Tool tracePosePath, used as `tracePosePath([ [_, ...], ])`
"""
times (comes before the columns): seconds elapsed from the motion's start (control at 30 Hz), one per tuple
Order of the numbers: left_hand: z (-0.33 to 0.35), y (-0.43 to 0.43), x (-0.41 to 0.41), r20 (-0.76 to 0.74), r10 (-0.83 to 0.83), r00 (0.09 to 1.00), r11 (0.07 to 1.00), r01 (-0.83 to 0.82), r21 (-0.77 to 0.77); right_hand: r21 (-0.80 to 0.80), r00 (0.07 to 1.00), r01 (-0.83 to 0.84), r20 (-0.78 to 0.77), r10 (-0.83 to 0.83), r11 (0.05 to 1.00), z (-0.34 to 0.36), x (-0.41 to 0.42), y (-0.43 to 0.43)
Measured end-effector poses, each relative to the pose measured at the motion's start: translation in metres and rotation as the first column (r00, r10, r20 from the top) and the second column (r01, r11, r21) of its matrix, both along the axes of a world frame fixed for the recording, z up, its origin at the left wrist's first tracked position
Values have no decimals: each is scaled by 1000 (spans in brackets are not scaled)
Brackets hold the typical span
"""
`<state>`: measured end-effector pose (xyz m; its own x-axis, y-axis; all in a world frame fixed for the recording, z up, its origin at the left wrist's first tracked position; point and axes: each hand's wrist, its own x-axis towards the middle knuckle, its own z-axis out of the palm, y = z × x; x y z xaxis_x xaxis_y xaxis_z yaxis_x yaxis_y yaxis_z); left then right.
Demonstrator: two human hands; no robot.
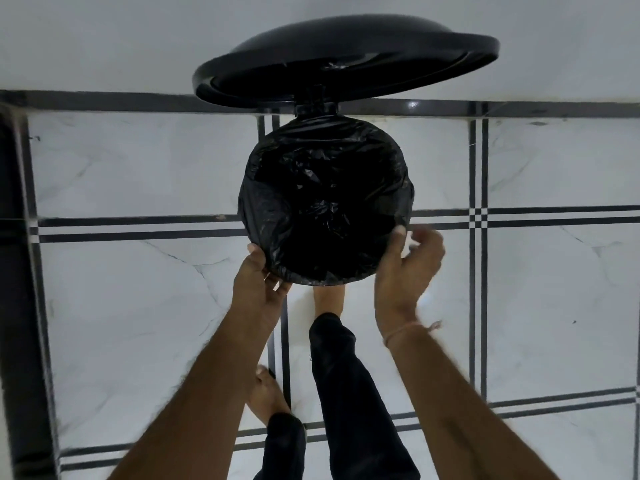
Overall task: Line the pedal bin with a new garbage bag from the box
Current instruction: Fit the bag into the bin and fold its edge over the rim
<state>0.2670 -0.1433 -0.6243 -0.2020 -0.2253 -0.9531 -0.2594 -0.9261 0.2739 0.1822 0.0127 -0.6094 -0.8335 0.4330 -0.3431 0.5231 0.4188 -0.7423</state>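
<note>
I look straight down at the black pedal bin, whose lid stands open against the wall. A black garbage bag sits inside the bin, its edge folded out over the round rim. My left hand grips the bag's folded edge at the near left of the rim, thumb on top and fingers underneath. At the near right of the rim is my right hand, blurred. Its thumb touches the bag's edge and its loosely curled fingers hold nothing. The box of bags is out of view.
One bare foot reaches under the bin's near side, and the other foot stands further back on the white marble floor with black tile lines. A dark upright edge runs along the left. The white wall is behind the bin.
</note>
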Motion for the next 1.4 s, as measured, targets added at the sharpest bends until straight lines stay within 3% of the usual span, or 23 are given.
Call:
tracePosePath([
  [0.03, -1, -1, 2, 4, -9, 1000, 1000, 9, -1, 62, 965, -227, -122, 233, 972, 1, 8, -12],
  [0.07, -1, -1, 3, 7, -16, 1000, 1000, 16, 5, -54, 922, -376, -123, 367, 925, 7, 13, -29],
  [0.1, -1, -2, 4, 14, -16, 1000, 1000, 16, 10, -274, 890, -450, -61, 451, 850, 12, 13, -48],
  [0.13, -2, -3, 4, 16, -9, 1000, 1000, 9, 21, -468, 843, -453, 53, 536, 759, 19, 12, -64],
  [0.2, -4, -4, 6, 8, -3, 1000, 999, 3, 41, -608, 690, -403, 289, 663, 684, 15, 5, -96],
  [0.23, -6, -4, 6, 3, 2, 1000, 999, -2, 50, -622, 632, -377, 369, 681, 686, 9, 0, -112],
  [0.3, -8, -6, 7, -10, 17, 1000, 997, -17, 70, -631, 617, -209, 507, 601, 747, -13, -8, -132],
  [0.43, -11, -7, 10, -33, 29, 999, 996, -26, 89, -717, 630, 0, 541, 556, 697, -69, -20, -133],
  [0.5, -13, -7, 11, -46, 27, 999, 996, -23, 89, -670, 653, -27, 549, 521, 742, -37, -24, -130],
  [0.63, -12, -4, 10, -48, 34, 998, 997, -30, 77, -787, 510, -143, 461, 726, 601, -23, -18, -120],
  [0.73, -9, -5, 8, -35, 9, 999, 998, -7, 59, -693, 598, -307, 393, 699, 652, -23, -17, -99],
  [0.77, -10, -4, 8, -38, -5, 999, 999, 7, 47, -592, 603, -461, 338, 723, 661, -22, -16, -89],
  [0.8, -10, -4, 9, -41, -18, 999, 999, 19, 36, -431, 544, -658, 294, 786, 617, -21, -13, -76],
  [0.83, -11, -5, 10, -46, -28, 999, 999, 29, 24, -244, 411, -840, 298, 861, 485, -22, -9, -62],
  [0.9, -12, -3, 10, -47, -35, 998, 999, 35, 8, -5, 111, -992, 435, 893, 126, -25, 0, -38],
  [0.93, -12, -3, 10, -45, -28, 999, 1000, 28, 6, 23, 22, -1000, 473, 881, 12, -29, 3, -29],
  [0.97, -12, -3, 10, -42, -17, 999, 1000, 17, 3, 36, -21, -998, 464, 885, -42, -33, 5, -23],
  [1.1, -11, -1, 8, -45, -1, 999, 1000, 1, -1, 252, 31, -966, 336, 941, -58, -25, -12, -10],
  [1.17, -12, -2, 9, -51, -17, 999, 1000, 17, -4, 401, 63, -910, 391, 918, -108, -22, -23, 1],
  [1.2, -12, -2, 10, -51, -22, 998, 1000, 21, -5, 445, 36, -878, 426, 904, -175, -22, -29, 8],
  [1.3, -13, -1, 9, -65, -9, 998, 1000, 8, -14, 425, -135, -824, 496, 858, -375, -25, -42, 30],
  [1.33, -12, -1, 9, -69, -11, 998, 1000, 10, -19, 376, -167, -837, 516, 840, -397, -24, -46, 32],
  [1.4, -12, 1, 7, -69, -17, 997, 999, 15, -32, 369, -140, -855, 514, 847, -365, -19, -57, 26],
])
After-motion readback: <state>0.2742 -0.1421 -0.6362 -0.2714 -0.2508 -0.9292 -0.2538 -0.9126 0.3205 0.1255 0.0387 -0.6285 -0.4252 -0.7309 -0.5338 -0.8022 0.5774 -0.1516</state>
